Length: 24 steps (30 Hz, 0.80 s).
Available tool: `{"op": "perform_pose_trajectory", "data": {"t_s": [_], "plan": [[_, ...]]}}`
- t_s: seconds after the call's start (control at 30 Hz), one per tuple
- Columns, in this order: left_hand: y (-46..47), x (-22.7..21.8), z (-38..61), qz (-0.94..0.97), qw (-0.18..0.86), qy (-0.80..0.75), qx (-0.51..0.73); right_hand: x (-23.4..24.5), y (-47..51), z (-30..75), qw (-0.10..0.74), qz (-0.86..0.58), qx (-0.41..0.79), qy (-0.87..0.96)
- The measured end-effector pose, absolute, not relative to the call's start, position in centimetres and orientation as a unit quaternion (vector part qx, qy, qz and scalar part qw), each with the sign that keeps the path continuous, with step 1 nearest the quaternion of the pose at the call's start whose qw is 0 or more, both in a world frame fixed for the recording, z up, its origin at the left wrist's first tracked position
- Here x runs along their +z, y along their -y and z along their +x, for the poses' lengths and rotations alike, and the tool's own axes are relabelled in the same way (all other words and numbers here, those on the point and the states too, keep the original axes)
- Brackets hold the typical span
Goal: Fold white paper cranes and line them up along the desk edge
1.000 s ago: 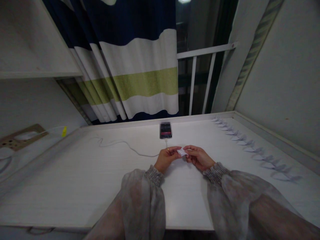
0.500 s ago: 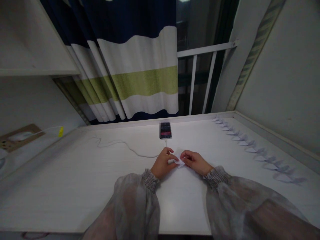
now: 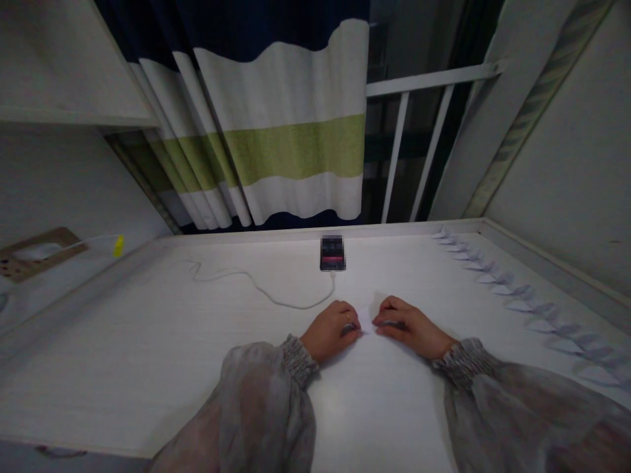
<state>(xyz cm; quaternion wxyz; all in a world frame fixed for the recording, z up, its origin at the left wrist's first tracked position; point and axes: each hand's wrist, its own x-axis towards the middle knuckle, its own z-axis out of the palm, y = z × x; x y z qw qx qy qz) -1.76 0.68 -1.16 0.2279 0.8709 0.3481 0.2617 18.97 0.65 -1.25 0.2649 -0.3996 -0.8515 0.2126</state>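
A small piece of folded white paper (image 3: pixel 365 320) is between my two hands, low over the white desk. My left hand (image 3: pixel 331 332) pinches its left side with curled fingers and thumb. At its right edge, my right hand (image 3: pixel 415 328) has thumb and fingertips closed on the paper. The fingers partly cover the folds, so the paper's full shape is hidden. Beyond the hands lies a phone (image 3: pixel 332 253) with a white cable (image 3: pixel 279 302) plugged into its near end.
Several folded white paper figures (image 3: pixel 522 305) stand in a slanting row along the right side of the desk (image 3: pixel 197 355). A raised rim (image 3: pixel 296 233) borders the back, below a striped curtain (image 3: pixel 296 151). A power strip (image 3: pixel 42 253) is at the left wall.
My hands have moved a little apart, the right one shifting rightward, and more of the paper shows between them. The whole view has shifted slightly.
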Motion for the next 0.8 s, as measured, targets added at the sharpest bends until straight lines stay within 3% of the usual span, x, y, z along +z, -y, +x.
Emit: {"op": "perform_pose_trajectory", "data": {"t_s": [0.17,0.4,0.8], "plan": [[-0.9,-1.0,-1.7,0.862,0.262,-0.347,0.261,-0.6,-0.3,18.5,0.272,-0.367,0.152,0.877],[-1.3,-0.5,-1.6,0.84,0.288,-0.381,0.259,-0.1,0.5,17.5,0.19,-0.303,0.117,0.927],[-1.2,-0.8,-1.8,0.847,0.293,-0.35,0.275,-0.4,0.3,17.4,0.203,-0.325,0.15,0.911]]}}
